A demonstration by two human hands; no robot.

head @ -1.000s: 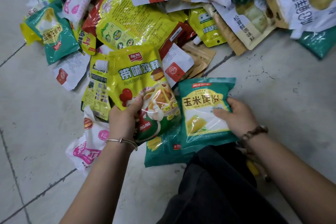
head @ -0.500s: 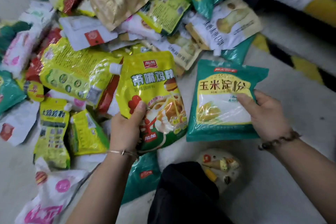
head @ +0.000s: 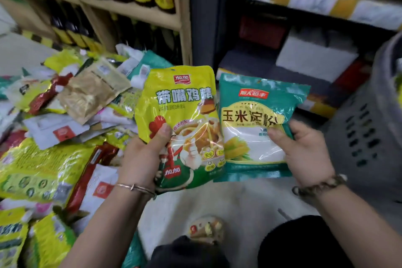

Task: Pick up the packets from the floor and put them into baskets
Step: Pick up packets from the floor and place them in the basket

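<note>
In left hand point(head: 141, 159), 带嘴鸡精 packet point(head: 180, 102); right hand point(head: 304, 152), 玉米淀粉 packet point(head: 252, 137).

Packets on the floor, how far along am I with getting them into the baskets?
Early on, it seems. Done: unclear; the grey basket on the right shows only its perforated wall, contents mostly hidden. In hand: the left hand grips a yellow packet, the right hand a teal packet, both held up off the floor. Remaining: a large pile of packets on the floor.
</note>
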